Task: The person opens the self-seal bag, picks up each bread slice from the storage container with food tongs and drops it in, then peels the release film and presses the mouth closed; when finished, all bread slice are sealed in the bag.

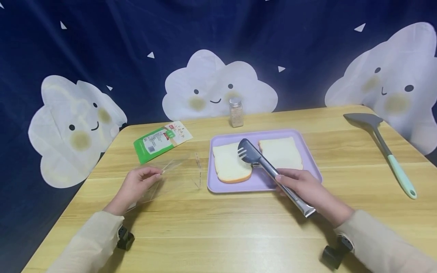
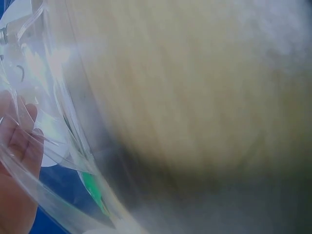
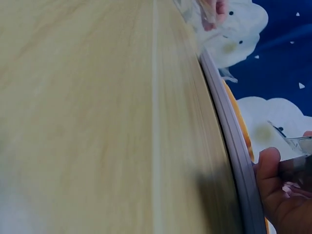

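Observation:
My left hand [image 1: 138, 185] pinches the edge of a clear plastic bag [image 1: 182, 176] between thumb and fingers, left of a lilac tray [image 1: 263, 185]. In the left wrist view the see-through bag [image 2: 73, 122] spreads past the fingers. My right hand [image 1: 304, 187] grips metal tongs [image 1: 273, 170] around their arms, at the tray's front right. The tongs' dark, slotted head overlaps the left bread slice [image 1: 230, 165] in the head view. A second bread slice [image 1: 283, 151] lies on the tray's right side, partly behind the right hand.
A green and white packet [image 1: 158, 142] lies behind the left hand. At the back edge stands a small glass jar [image 1: 236, 115] with a metal lid. A grey turner [image 1: 379, 132] with a mint handle rests at the far right. Behind the wooden table hangs a blue cloth [image 1: 136, 30].

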A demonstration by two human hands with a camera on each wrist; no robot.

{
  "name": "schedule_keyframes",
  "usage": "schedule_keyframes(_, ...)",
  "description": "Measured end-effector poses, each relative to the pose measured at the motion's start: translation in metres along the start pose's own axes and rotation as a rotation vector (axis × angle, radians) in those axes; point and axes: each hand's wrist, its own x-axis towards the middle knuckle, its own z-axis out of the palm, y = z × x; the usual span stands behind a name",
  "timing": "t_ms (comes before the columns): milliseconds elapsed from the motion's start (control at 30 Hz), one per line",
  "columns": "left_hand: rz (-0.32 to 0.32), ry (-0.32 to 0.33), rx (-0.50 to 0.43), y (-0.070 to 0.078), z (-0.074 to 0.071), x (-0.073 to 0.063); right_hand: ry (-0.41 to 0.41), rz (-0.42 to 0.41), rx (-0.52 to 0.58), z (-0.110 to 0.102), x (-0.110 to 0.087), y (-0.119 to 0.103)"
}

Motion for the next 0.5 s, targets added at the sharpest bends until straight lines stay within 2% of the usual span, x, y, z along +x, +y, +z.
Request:
schedule_keyframes(167,-0.007,0.0,0.005,0.001,0.0,0.0,0.025,-0.007,-0.057,0.009,0.003,-0.002)
schedule_keyframes(300,-0.032,-0.009,0.007,0.002,0.0,-0.001,0.061,0.002,-0.053,0.015,0.004,-0.007)
schedule_keyframes(500,-0.035,-0.015,-0.001,0.001,0.0,0.0,0.121,-0.057,-0.092,0.027,0.006,-0.019)
